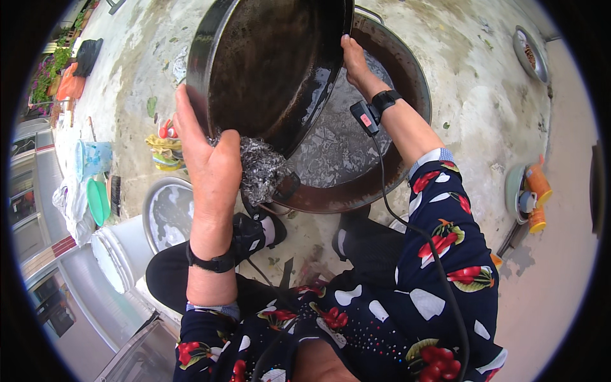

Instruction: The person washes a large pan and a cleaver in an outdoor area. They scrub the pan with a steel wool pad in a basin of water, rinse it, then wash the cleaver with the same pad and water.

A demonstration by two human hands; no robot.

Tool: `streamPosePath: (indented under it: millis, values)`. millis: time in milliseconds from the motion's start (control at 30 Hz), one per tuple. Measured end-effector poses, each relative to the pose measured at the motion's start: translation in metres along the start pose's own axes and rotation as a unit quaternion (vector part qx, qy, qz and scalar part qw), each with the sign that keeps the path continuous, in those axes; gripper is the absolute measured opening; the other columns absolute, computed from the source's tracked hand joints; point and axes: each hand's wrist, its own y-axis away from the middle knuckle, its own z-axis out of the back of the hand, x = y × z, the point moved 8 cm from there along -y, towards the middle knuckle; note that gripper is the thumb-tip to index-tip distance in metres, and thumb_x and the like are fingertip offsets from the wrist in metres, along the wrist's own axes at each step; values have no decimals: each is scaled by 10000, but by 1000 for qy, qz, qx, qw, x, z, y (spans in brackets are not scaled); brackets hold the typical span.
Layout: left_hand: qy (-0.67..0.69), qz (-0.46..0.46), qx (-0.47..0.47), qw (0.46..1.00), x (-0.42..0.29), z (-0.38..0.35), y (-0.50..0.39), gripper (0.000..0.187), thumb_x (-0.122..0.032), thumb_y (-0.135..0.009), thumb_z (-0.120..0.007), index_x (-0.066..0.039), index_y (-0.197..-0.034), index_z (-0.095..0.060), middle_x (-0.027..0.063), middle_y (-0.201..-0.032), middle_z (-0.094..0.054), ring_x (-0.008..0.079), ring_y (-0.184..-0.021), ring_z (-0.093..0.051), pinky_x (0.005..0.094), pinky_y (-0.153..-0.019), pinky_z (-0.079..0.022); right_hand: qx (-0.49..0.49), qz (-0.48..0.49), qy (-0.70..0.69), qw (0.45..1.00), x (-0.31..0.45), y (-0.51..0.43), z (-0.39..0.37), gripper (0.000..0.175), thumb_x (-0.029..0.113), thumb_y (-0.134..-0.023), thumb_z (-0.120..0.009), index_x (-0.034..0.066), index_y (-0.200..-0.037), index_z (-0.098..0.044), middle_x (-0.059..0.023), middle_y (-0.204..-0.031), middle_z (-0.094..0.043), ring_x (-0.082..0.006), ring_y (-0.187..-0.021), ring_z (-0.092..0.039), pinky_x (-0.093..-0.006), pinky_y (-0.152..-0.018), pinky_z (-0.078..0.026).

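Observation:
A large dark metal pan [267,71] is tilted up on its side above a wide metal basin [346,198]. Its inner face shows brown and black staining, with a wet shine low on the right. My left hand [210,162] supports the pan's left edge and also holds a wad of steel wool [262,174] against the lower rim. On the far right side, my right hand [358,62] grips the pan's rim. Greyish water with foam [334,148] covers the basin's bottom. A dark handle [288,185] shows beside the steel wool; which vessel it belongs to I cannot tell.
By my left leg stand a metal basin of sudsy water [169,215] and a white bucket [126,255]. Yellow cloths [165,149], a blue bucket [94,157] and a green basin [99,203] lie farther left. A cable [415,229] runs down from my right wrist. Orange containers [539,184] sit rightward.

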Motion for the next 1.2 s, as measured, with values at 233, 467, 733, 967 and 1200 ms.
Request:
streamPosePath:
  millis: [233,467,733,967,1200]
  values:
    - [269,135,10,954,-12,-5,-11,740,86,-832,-550,17,-1566,-481,154,-1343,-663,235,-1151,-668,324,-986,-539,11,125,132,983,133,-32,97,489,483,-1127,-554,22,-1164,-716,-108,-1000,-693,-169,-915,-594,-390,-819,-497]
    - [344,126,113,924,-50,-44,-37,374,73,-879,-559,18,-1238,-650,84,-981,-714,200,-805,-717,349,-724,-600,-126,161,244,948,292,1,258,646,550,-1113,-544,-24,-1364,-701,-183,-1259,-761,-284,-1138,-675,-431,-980,-535]
    - [385,115,349,847,-80,-179,-25,288,21,-969,-571,47,-1237,-675,123,-1002,-782,205,-825,-788,353,-734,-665,-229,112,383,888,383,114,450,589,528,-1110,-541,-6,-1279,-724,-142,-1164,-743,-257,-1034,-648,-464,-884,-521]
    - [440,120,408,791,-120,-293,57,353,41,-951,-570,14,-1289,-668,95,-1085,-767,183,-921,-761,337,-829,-640,-213,17,257,942,273,169,567,448,405,-1135,-596,-20,-1078,-727,-45,-948,-695,-141,-827,-601,-365,-735,-506]
    - [371,215,457,779,-118,-392,130,498,114,-857,-581,52,-1338,-472,177,-1150,-627,251,-975,-680,388,-818,-606,-301,-50,207,929,178,273,664,459,411,-1139,-567,-11,-1076,-737,-48,-900,-675,-162,-789,-601,-372,-716,-522]
